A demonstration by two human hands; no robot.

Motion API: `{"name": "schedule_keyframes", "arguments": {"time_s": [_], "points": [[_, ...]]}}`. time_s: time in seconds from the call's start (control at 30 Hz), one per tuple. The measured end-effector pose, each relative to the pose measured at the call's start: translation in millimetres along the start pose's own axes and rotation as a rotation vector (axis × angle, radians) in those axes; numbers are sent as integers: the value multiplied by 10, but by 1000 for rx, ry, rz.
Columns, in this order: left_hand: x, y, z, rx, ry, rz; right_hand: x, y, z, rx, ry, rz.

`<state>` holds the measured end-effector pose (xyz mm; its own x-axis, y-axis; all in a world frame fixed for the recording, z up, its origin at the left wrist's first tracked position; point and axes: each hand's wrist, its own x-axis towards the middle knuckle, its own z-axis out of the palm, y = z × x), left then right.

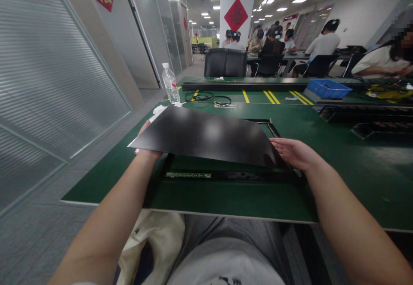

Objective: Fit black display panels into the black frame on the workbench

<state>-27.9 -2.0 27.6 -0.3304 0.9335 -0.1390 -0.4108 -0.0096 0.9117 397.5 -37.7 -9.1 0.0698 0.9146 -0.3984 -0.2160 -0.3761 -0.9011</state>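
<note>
A thin, glossy black panel (206, 136) is held tilted above the green table, its left side higher than its right. My left hand (150, 150) grips the panel's left edge, with most of the fingers hidden beneath it. At the right edge, my right hand (293, 152) has its fingertips against the panel's side. Under the panel lies a black rectangular frame (245, 176), partly covered. A green circuit strip (189, 175) sits along the frame's near side.
A water bottle (170, 85) stands at the table's (338, 186) far left, beside a coiled black cable (209, 98). A blue bin (329, 89) and black metal profiles (342, 113) are at the right. A co-worker (380, 63) sits at the far right.
</note>
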Motion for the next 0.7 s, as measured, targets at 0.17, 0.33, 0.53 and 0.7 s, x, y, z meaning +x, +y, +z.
{"name": "schedule_keyframes", "arguments": {"time_s": [0.17, 0.33, 0.53, 0.7], "points": [[156, -82, -100, -146, -10, 32, 8, 6, -7, 35, 51, 5], [248, -102, -145, -184, 90, 9, 30, 26, -17, 24, 55, -32], [276, -132, -171, -151, 102, 46, 52, 45, -55, 12, 62, -66], [275, -152, -126, -170, 166, 58, 32, 26, -86, -18, 164, -114]]}}
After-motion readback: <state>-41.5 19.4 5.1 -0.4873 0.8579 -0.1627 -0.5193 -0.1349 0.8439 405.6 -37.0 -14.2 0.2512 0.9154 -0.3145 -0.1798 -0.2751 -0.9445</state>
